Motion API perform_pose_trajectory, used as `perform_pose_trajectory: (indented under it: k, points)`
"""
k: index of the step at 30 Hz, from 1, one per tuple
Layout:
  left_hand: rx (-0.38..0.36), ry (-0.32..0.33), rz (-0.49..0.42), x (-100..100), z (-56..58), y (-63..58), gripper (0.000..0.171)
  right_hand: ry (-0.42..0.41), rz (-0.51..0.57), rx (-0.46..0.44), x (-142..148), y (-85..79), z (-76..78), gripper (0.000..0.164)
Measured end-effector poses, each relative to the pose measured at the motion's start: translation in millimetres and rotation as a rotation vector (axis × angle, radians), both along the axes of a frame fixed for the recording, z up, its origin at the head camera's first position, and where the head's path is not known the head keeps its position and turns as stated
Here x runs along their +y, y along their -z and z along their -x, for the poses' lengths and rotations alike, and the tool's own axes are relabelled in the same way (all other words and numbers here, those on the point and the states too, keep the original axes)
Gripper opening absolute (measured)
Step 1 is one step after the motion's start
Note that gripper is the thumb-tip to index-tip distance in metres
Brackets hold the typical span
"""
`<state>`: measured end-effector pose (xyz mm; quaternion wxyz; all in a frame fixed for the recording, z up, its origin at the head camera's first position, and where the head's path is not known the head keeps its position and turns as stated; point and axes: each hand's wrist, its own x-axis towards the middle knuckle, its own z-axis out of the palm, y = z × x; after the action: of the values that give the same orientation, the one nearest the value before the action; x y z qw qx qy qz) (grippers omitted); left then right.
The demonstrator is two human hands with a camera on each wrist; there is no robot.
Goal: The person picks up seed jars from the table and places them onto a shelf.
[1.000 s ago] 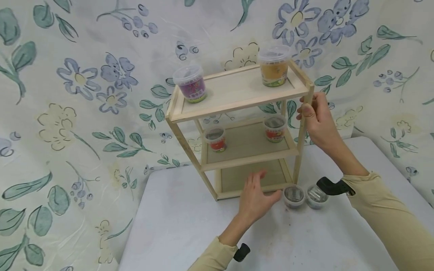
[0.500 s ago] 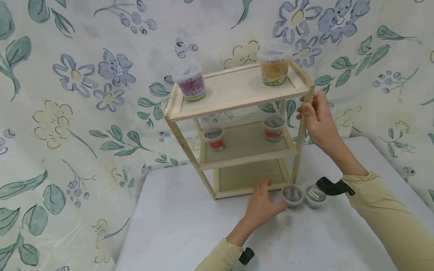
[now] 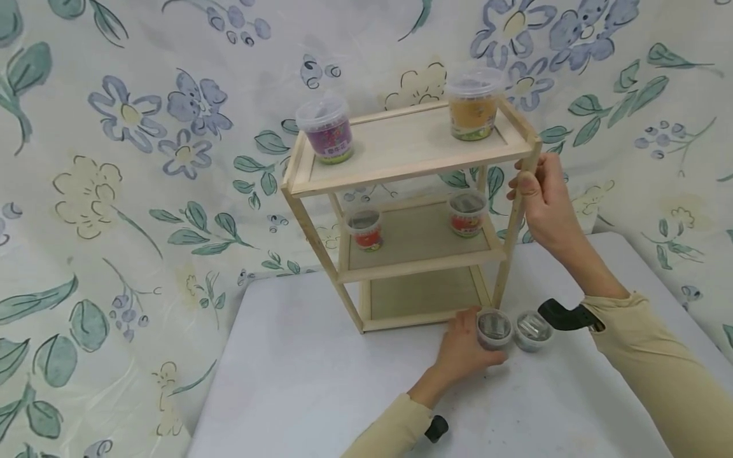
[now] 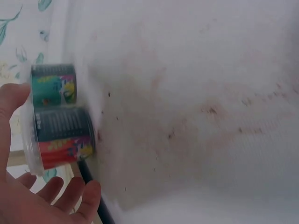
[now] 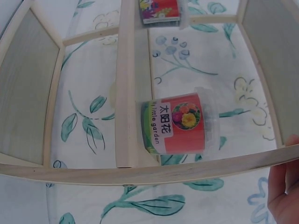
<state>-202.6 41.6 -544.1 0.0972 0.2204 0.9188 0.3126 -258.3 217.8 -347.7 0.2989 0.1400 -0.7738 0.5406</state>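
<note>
A three-tier wooden shelf (image 3: pixel 412 170) stands on the table. My right hand (image 3: pixel 551 207) grips its front right post near the top; only part of that hand (image 5: pixel 287 193) shows in the right wrist view. My left hand (image 3: pixel 462 350) is spread around the left one of two lidded plastic cups on the table, thumb in front and fingers behind. That cup (image 4: pixel 65 137) has a red and dark label, and there is a gap between it and the fingers in the left wrist view. Its neighbour, a cup with a green label (image 4: pixel 53 85), stands right beside it.
On the top tier are a purple-labelled cup (image 3: pixel 331 137) and an orange-labelled cup (image 3: pixel 472 114). The middle tier holds two red-labelled cups (image 3: pixel 366 236), the right one (image 5: pixel 180 123) reading "My little garden". Dark crumbs lie on the white tabletop (image 3: pixel 286 369). Floral cloth hangs behind.
My left hand has moved right, from in front of the bottom tier to around the left table cup. The right hand keeps its grip on the post. The view has shifted slightly.
</note>
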Motion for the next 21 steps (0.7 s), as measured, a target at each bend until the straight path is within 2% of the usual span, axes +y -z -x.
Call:
perform_pose_trajectory:
  k: [4, 7, 15, 21]
  points:
    - [0.023, -0.031, 0.009, 8.0, -1.9, 1.6, 0.084, -0.001, 0.008, 0.01, 0.3, -0.1, 0.2, 0.034]
    - [0.067, -0.058, 0.02, 11.6, -3.1, 2.3, 0.08, -0.001, 0.02, 0.015, 0.7, 0.4, 0.2, 0.032]
    - [0.165, -0.104, 0.026, 10.5, -4.4, 4.4, 0.074, 0.006, 0.009, 0.004, -0.4, -0.1, -0.8, 0.025]
    - [0.169, -0.097, 0.005, 7.6, -4.6, 6.5, 0.072, 0.003, 0.002, 0.009, -1.7, 0.2, -0.6, 0.025]
